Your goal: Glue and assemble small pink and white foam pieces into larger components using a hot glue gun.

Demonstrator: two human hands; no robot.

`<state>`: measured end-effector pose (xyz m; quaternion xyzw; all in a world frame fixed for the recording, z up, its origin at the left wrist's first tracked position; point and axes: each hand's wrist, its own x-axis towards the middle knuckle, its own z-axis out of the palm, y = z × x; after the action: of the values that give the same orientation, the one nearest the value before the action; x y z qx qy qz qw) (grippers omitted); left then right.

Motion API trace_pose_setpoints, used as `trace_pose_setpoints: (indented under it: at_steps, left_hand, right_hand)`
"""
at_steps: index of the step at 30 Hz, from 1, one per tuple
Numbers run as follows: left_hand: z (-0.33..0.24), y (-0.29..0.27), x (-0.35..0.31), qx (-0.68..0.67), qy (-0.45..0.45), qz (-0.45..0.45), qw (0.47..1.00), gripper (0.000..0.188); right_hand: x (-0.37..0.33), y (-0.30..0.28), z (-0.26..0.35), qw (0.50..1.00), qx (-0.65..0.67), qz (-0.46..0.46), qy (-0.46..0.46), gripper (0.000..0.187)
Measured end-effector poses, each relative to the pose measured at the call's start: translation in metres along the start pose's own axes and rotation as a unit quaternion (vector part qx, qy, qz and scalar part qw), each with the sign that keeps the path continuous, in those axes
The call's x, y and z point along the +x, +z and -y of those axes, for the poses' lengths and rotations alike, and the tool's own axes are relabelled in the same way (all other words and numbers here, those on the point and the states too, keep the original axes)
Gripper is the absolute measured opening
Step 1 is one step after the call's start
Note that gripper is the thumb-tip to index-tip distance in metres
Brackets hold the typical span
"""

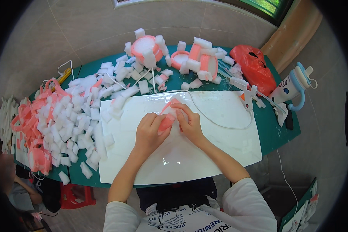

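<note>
Over the white board (220, 154), both my hands grip a pink and white foam piece (167, 123). My left hand (150, 129) is closed on its near left side. My right hand (189, 123) pinches its right side, fingers bent over the top. The piece is partly hidden by my fingers. To the right a white hot glue gun (246, 92) lies on its side, its cord crossing the board. Loose white foam blocks (77, 120) are heaped left of the board, some reaching onto its edge.
Behind the board stand round pink foam pieces (145, 46) with white blocks attached. Pink foam strips (27, 116) pile at the far left. A red plastic bag (253, 67), a tumbler (292, 87) and a black object (289, 121) are on the right. Another person's arm (29, 189) shows lower left.
</note>
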<state>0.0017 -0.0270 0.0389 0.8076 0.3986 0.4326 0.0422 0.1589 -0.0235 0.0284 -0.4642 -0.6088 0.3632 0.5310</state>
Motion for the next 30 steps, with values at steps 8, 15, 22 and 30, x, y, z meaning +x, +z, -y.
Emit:
trace_pose_setpoints:
  at_steps: [8,15,22,30]
  left_hand:
    - [0.0,0.001,0.0,-0.002,-0.001,-0.002,1.0,0.032]
    - [0.001,0.001,0.0,-0.005,0.001,-0.007,1.0,0.031]
    - [-0.001,0.0,0.001,-0.004,0.0,-0.006,1.0,0.032]
    - [-0.001,-0.002,0.003,-0.002,-0.001,0.003,1.0,0.031]
  right_hand:
    - [-0.001,0.001,-0.003,1.0,-0.016,-0.003,0.002,0.02]
    - [-0.001,0.004,-0.007,1.0,-0.018,-0.011,-0.008,0.02]
    - [0.0,0.002,-0.003,1.0,-0.024,-0.007,-0.001,0.021]
    - [0.003,-0.009,0.007,0.998,-0.05,0.008,-0.031,0.024]
